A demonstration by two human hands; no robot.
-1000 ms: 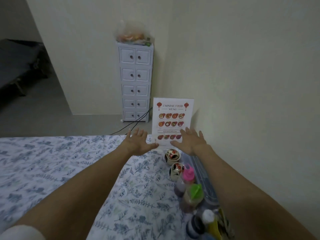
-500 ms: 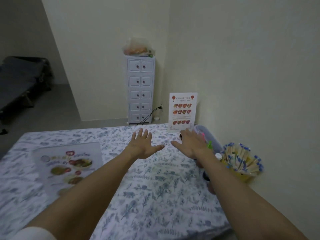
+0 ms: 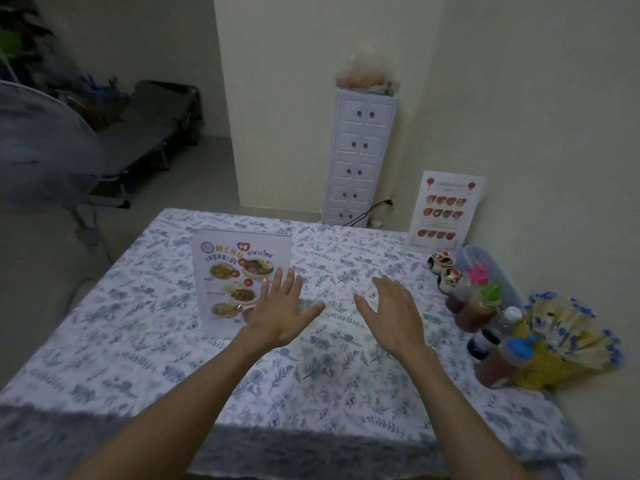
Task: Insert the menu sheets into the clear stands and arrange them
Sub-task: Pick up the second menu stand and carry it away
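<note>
A Thai food menu in a clear stand (image 3: 232, 275) stands upright on the floral tablecloth (image 3: 346, 386), left of centre. A Chinese food menu in a second clear stand (image 3: 445, 211) stands at the far right corner against the wall. My left hand (image 3: 282, 308) hovers open, fingers spread, just right of the Thai menu and overlapping its lower right corner. Over the middle of the table, my right hand (image 3: 393, 313) is open too, holding nothing.
Along the table's right edge stand two painted cups (image 3: 445, 268), several sauce bottles (image 3: 479, 303) and a yellow holder of chopsticks (image 3: 561, 344). A white drawer tower (image 3: 358, 157) stands behind the table. A fan (image 3: 41, 147) and a folding cot (image 3: 145, 133) are on the left.
Both hands have drawn back from the Chinese menu at the far corner to the table's middle. The view has pulled back, and the Thai menu now stands upright rather than lying flat.
</note>
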